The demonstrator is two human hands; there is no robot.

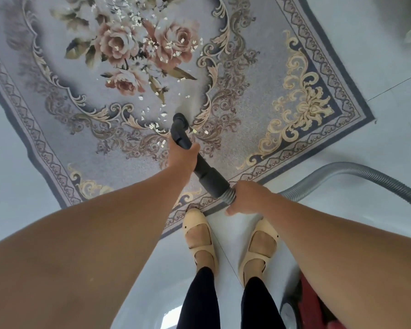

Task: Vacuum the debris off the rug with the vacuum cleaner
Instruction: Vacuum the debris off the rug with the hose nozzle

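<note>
A grey floral rug [247,119] lies on the pale tiled floor. Small pale scraps of debris [157,51] are strewn over its rose pattern, down to a cluster next to the nozzle. My left hand [182,154] grips the black vacuum tube [207,174] near its bent front end, whose round mouth [179,118] points down at the rug. Further back, my right hand [243,198] holds the ribbed grey hose [342,172] where it joins the tube.
The hose curves off to the right over bare tiles. The red vacuum body [311,302] stands at my right foot. My two feet in beige shoes [199,236] stand at the rug's near edge.
</note>
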